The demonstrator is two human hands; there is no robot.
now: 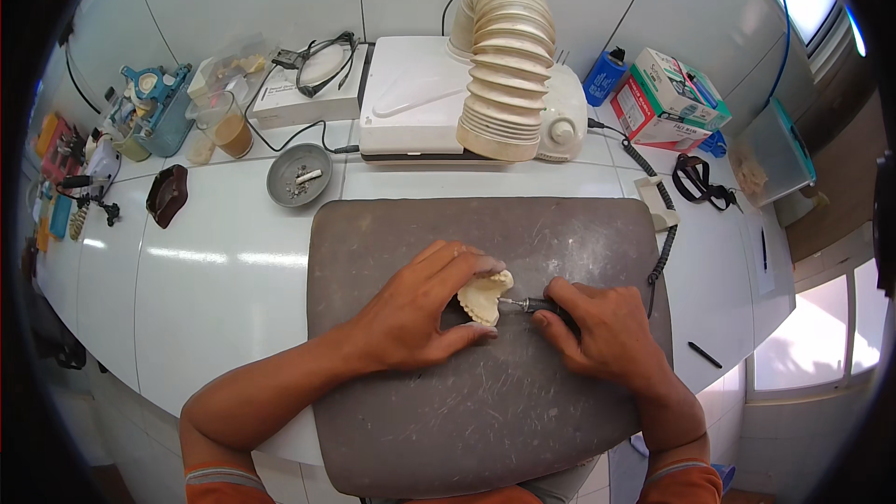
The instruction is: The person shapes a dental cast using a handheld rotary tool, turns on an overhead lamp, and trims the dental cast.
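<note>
Between the thumb and fingers of my left hand (425,308) is a cream-coloured dental cast (482,298), an arch with a row of teeth along its outer edge. My right hand (597,325) is closed round a rotary handpiece (537,305) with a dark grip and a metal nose. Its thin tip points left and meets, or nearly meets, the inner side of the arch; actual contact is too small to tell. Both hands are over a scratched grey-brown mat (401,420). Part of the handpiece is hidden inside my right hand.
A white machine (411,98) with a ribbed hose (507,65) hanging forward stands behind the mat. Left are a grey ashtray (282,164), a cup of brown drink (231,128) and a dark red object (167,196). Right are a coiled cord (668,241), boxes (667,103) and a black pen (705,355).
</note>
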